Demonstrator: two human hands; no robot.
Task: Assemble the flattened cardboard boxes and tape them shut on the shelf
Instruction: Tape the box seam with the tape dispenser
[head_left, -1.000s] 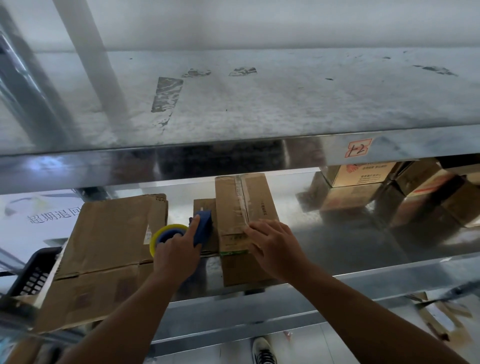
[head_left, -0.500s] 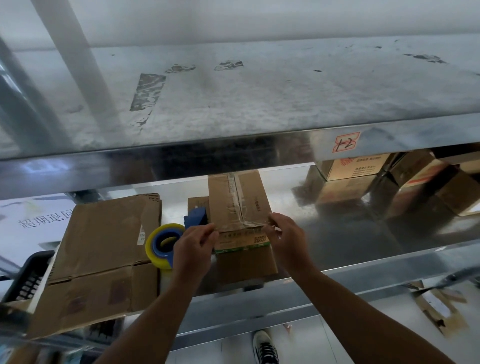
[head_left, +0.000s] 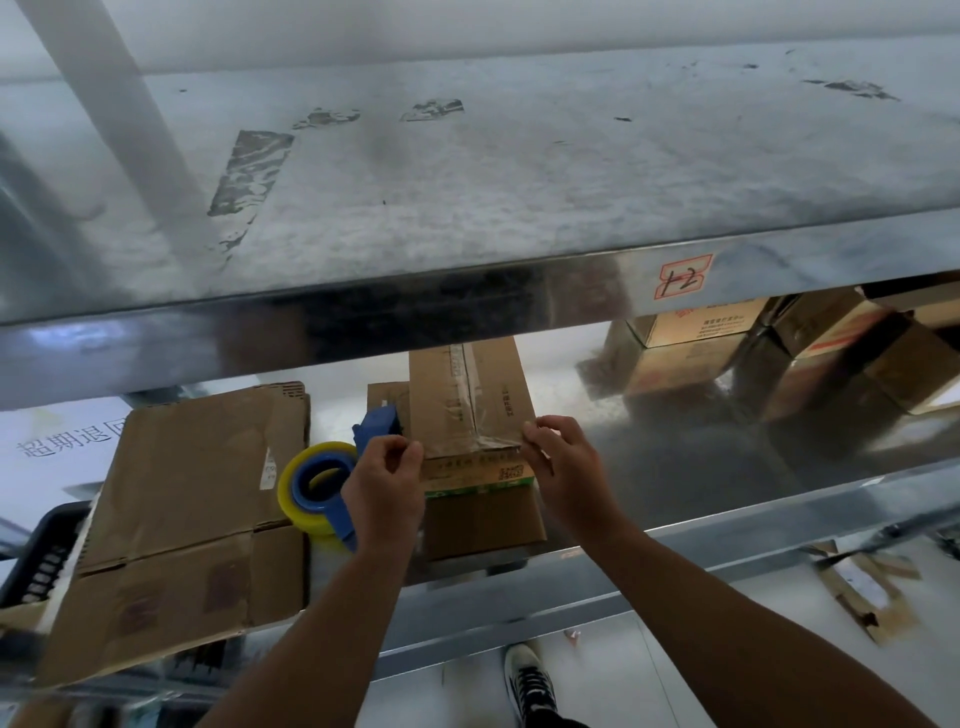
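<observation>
1. The person's left hand (head_left: 384, 483) has its fingers curled, thumb meeting fingertips at the near left top corner of the small brown cardboard box (head_left: 467, 400).
2. The right hand (head_left: 566, 467) mirrors it, fingers bent round the near right top corner, so the box is gripped from both sides.
3. The box stands close to the front edge of the shiny metal shelf (head_left: 675, 467), and a strip of clear tape (head_left: 470, 384) runs along its top seam from far to near.
4. Just left of the left hand, a yellow tape roll on a blue dispenser (head_left: 317, 486) lies on the same shelf.
5. Farther left, flattened brown cardboard sheets (head_left: 197, 499) overhang the shelf's near edge.
6. At the far right sit stacked brown cartons (head_left: 696, 332).
7. Above, a dusty upper metal shelf (head_left: 519, 166) carries a red-framed label (head_left: 683, 276) reading 12.
8. Down on the floor there is a black-and-white shoe (head_left: 530, 680).
</observation>
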